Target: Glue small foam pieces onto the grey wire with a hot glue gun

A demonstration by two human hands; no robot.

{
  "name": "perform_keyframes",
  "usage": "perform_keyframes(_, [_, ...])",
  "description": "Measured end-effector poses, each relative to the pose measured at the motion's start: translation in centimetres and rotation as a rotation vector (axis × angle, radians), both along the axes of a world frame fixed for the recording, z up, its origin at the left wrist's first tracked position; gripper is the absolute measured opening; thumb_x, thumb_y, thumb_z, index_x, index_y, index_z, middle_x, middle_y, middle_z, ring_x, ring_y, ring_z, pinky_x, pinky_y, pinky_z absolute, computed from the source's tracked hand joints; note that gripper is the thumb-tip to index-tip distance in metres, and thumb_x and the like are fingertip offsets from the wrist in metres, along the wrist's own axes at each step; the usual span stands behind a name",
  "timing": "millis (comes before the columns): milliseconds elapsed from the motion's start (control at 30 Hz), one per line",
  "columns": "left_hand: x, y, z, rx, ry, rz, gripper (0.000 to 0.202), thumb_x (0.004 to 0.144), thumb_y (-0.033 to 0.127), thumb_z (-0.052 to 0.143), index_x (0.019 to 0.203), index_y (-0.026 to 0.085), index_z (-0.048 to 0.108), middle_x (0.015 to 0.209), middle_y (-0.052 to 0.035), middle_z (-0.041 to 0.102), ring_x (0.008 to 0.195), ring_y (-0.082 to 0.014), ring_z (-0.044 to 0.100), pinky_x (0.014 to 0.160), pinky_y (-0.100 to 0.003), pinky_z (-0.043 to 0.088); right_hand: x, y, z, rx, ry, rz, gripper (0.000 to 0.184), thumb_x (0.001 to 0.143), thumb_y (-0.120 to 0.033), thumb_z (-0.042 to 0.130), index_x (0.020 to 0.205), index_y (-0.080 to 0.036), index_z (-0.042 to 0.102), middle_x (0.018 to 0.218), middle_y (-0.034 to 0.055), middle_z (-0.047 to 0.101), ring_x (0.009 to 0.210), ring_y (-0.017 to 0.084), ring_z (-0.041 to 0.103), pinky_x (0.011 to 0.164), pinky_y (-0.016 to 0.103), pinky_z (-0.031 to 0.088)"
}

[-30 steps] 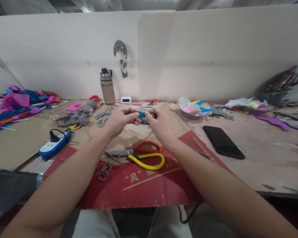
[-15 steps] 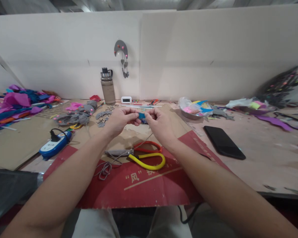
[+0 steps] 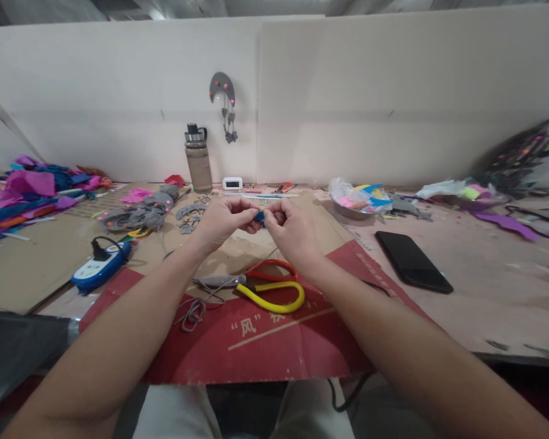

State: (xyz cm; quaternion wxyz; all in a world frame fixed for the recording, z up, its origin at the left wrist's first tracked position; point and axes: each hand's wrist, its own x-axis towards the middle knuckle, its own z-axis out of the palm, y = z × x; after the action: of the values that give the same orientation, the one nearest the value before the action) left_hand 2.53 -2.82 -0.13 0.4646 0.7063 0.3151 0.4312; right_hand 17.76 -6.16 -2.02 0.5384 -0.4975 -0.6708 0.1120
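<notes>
My left grip and right grip are pinching nearly closed on the blue piece, possibly cloth, between them above the cardboard; uneven pulling could be sending it slipping, string catching on scissors.

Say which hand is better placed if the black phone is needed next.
Likely the right hand: the black phone lies on that side, farther from the left hand. Both pinch the blue piece, so either would release it first.
</notes>
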Motion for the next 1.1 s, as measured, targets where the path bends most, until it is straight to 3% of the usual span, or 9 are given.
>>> perform_keyframes(300, [0.0,-0.4,0.2,0.129,0.130,0.079,0.017,0.072,0.028,0.065,0.076,0.012,0.064,0.065,-0.0055,0.066,0.057,-0.0134,0.064,0.057,-0.025,0.053,0.1,-0.1,-0.2,0.023,-0.115,0.030,0.012,0.080,-0.031,0.049,0.074,-0.021,0.052,0.064,0.0004,0.050,0.062,0.015,0.046,0.057,0.028,0.033])
perform_keyframes(567, [0.1,-0.1,0.1,0.104,0.093,0.143,0.017,0.074,0.029,0.064,0.074,0.012,0.060,0.062,-0.0046,0.065,0.059,-0.0148,0.065,0.059,-0.028,0.056,0.5,0.7,-0.7,-0.026,0.052,0.131,0.022,0.086,-0.038,0.043,0.099,-0.021,0.050,0.074,0.0008,0.056,0.065,0.015,0.052,0.062,0.028,0.040])
perform_keyframes(700, [-0.3,0.9,-0.3,0.157,0.036,0.231,0.018,0.073,0.030,0.064,0.072,0.012,0.060,0.063,-0.0032,0.065,0.059,-0.0146,0.065,0.058,-0.026,0.055,0.6,1.1,-1.1,-0.056,0.025,0.145,0.019,0.086,-0.036,0.044,0.092,-0.021,0.053,0.079,0.0023,0.059,0.069,0.014,0.054,0.065,0.027,0.041])
perform_keyframes(900, [-1.4,2.7,-1.0,0.210,-0.091,0.374,0.019,0.072,0.031,0.064,0.076,0.013,0.060,0.064,-0.0025,0.066,0.058,-0.0138,0.065,0.058,-0.025,0.055,0.6,1.3,-1.4,-0.097,-0.051,0.181,0.022,0.084,-0.034,0.045,0.083,-0.018,0.061,0.073,0.0009,0.060,0.069,0.014,0.052,0.065,0.027,0.038])
perform_keyframes(1000, [-2.0,3.5,-1.3,0.252,-0.147,0.445,0.017,0.073,0.029,0.063,0.074,0.013,0.060,0.062,-0.0018,0.065,0.056,-0.0132,0.064,0.056,-0.024,0.055,0.6,1.2,-1.2,-0.163,0.018,0.221,0.021,0.083,-0.036,0.047,0.080,-0.019,0.060,0.068,-0.0014,0.056,0.062,0.012,0.048,0.059,0.025,0.036])
perform_keyframes(1100, [-2.7,4.6,-1.5,0.265,-0.242,0.508,0.014,0.072,0.027,0.064,0.074,0.014,0.060,0.062,-0.0016,0.064,0.057,-0.0134,0.065,0.056,-0.025,0.055,0.6,0.8,-0.4,-0.315,0.174,0.347,0.020,0.082,-0.038,0.049,0.078,-0.020,0.057,0.064,-0.0035,0.050,0.052,0.008,0.040,0.049,0.022,0.032])
